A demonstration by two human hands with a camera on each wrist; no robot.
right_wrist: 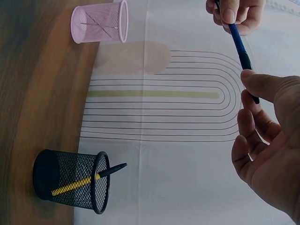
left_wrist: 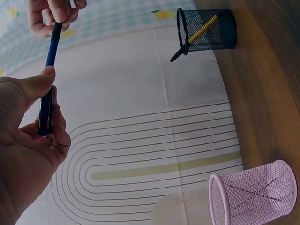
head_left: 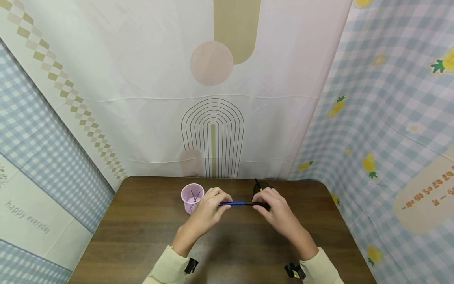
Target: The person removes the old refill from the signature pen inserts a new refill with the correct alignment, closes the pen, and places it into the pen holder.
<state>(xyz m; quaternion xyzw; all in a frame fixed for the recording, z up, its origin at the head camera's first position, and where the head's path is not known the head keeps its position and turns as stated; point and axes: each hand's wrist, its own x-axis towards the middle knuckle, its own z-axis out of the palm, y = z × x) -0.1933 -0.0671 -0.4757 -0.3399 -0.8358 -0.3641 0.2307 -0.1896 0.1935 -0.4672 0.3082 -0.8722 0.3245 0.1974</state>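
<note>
A blue pen [head_left: 237, 203] with a dark grip section is held level between both hands above the table. My left hand [head_left: 210, 207] pinches the pen's clip end between thumb and fingers. At the opposite end, my right hand [head_left: 277, 209] pinches the dark grip section, with the thumb across it in the right wrist view. A pink mesh pen cup [left_wrist: 255, 194] stands just left of the left hand. Behind the right hand, partly hidden by it in the head view, is a black mesh pen cup [right_wrist: 70, 173] with a yellow and black pen [right_wrist: 75, 185] leaning in it.
Both cups stand near the far edge of the brown wooden table [head_left: 142, 221]. A patterned white cloth [head_left: 149, 130] hangs behind that edge, and blue checked cloth [head_left: 354, 130] hangs at the right. Two thin dark lines cross in the pink cup.
</note>
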